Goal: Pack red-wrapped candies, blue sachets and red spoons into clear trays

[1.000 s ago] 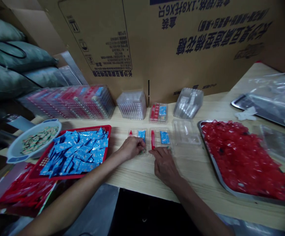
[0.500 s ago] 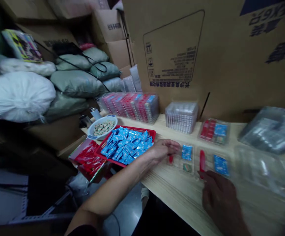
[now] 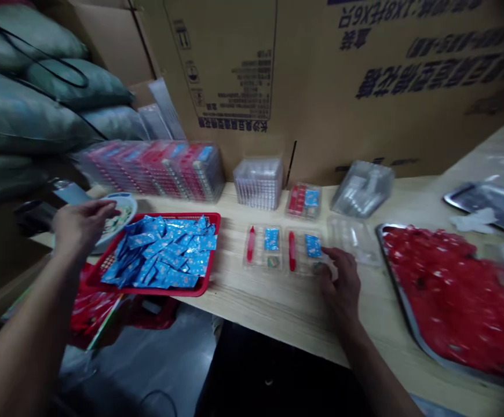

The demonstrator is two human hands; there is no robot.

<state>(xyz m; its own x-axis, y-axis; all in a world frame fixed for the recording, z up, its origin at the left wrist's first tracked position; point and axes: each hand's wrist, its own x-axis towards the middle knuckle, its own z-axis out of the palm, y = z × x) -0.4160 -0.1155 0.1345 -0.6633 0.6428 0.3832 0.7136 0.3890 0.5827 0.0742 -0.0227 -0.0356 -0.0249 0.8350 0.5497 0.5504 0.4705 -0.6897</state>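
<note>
My left hand (image 3: 80,226) reaches over the near side of a light blue bowl (image 3: 127,200) of small flat pale pieces. Its fingers are drawn together, and whatever is between them is hidden. My right hand (image 3: 342,278) is beside the right clear plastic tray (image 3: 300,267), thumb and forefinger apart near its right edge. That tray holds a red pen-shaped stick (image 3: 292,251), a blue packet (image 3: 313,246) and a small greenish piece (image 3: 317,267). To its left, another clear tray (image 3: 258,263) carries a red stick (image 3: 251,244), a blue packet (image 3: 271,239) and a small piece (image 3: 273,262).
A red basket (image 3: 212,255) full of blue packets stands at the table's left edge. Behind are stacked filled trays (image 3: 156,171), nested clear trays (image 3: 258,184) and a closed filled pack (image 3: 304,200). At right lies a metal tray (image 3: 402,295) heaped with red wrapped pieces.
My left hand has gone from the left tray to the bowl. My right hand has let go of the red stick, which lies in the right tray. The view has swung right.
</note>
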